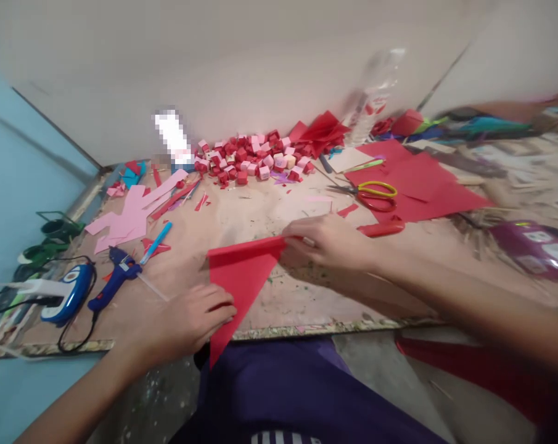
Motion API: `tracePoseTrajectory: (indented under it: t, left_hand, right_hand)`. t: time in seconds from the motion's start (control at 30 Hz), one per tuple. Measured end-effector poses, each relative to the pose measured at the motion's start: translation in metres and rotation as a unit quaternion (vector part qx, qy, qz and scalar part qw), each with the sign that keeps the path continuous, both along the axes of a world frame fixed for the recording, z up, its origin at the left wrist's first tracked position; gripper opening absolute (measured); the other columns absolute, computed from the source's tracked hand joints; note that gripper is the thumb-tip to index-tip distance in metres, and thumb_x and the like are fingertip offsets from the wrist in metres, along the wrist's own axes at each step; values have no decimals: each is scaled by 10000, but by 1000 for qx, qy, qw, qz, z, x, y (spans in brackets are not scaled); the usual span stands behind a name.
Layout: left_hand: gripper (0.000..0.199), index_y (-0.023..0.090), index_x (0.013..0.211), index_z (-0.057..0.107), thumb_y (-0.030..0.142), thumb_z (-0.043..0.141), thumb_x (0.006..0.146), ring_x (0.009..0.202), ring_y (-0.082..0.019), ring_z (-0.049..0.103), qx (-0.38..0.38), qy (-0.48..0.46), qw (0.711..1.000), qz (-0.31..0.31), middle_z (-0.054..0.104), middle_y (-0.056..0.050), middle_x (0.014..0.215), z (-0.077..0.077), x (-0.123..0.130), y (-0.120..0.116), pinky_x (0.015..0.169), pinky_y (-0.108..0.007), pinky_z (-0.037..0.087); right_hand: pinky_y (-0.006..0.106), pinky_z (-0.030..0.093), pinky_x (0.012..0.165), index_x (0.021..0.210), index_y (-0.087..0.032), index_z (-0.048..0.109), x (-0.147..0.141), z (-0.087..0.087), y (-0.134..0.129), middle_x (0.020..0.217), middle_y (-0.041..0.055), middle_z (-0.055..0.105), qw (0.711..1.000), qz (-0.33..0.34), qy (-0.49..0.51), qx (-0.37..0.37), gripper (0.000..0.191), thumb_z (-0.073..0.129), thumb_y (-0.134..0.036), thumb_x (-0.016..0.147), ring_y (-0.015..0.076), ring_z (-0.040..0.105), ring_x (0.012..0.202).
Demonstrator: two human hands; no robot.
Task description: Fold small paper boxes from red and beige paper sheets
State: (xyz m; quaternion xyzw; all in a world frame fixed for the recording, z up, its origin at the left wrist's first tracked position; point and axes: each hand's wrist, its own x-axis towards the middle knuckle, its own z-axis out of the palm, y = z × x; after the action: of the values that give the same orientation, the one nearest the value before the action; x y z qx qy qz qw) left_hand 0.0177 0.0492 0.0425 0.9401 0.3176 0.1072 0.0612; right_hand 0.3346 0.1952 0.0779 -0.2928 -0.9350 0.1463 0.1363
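Note:
A red sheet of paper [242,271], triangular in outline with a folded strip along its far edge, lies between my hands near the table's front. Its lower tip hangs past the table edge. My right hand [327,242] pinches the paper's far right corner between thumb and fingers. On the paper's left side rests my left hand [198,320], its fingers laid together over the sheet and the thumb hidden. Beyond my right hand lie scissors [371,192] with one yellow and one red handle, and a red utility knife [381,228].
Against the wall is a heap of small red and pink paper cubes [251,157]. Pink paper cutouts [126,216], a blue glue gun [114,274] with its cord and a blue pen [157,240] lie left. Red sheets [422,179], a clear plastic bottle [373,98] and a purple device [533,246] are right.

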Motion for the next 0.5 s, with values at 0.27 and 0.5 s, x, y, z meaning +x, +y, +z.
tracePoseTrajectory:
  t: [0.27,0.5]
  left_hand:
    - [487,223,1274,670,-37,475,912,954,-177,688,-91,84,989,77,722,-52,1117,1,-6,50,864,-294,573]
    - [437,184,1412,629,406,586,1039,1373,-366,571,3,95,986,137,579,-197,1537,-12,-9,70,1121,-535,471]
  right_hand:
    - [339,550,738,1036,-196,805,-6,-9,69,929,86,827,988,-147,27,28,261,570,-285,963,237,755,782]
    - [436,614,988,1129,-290,790,81,11,44,1140,110,822,985,-166,13,48,284,577,-448,1026,286,784,1056]
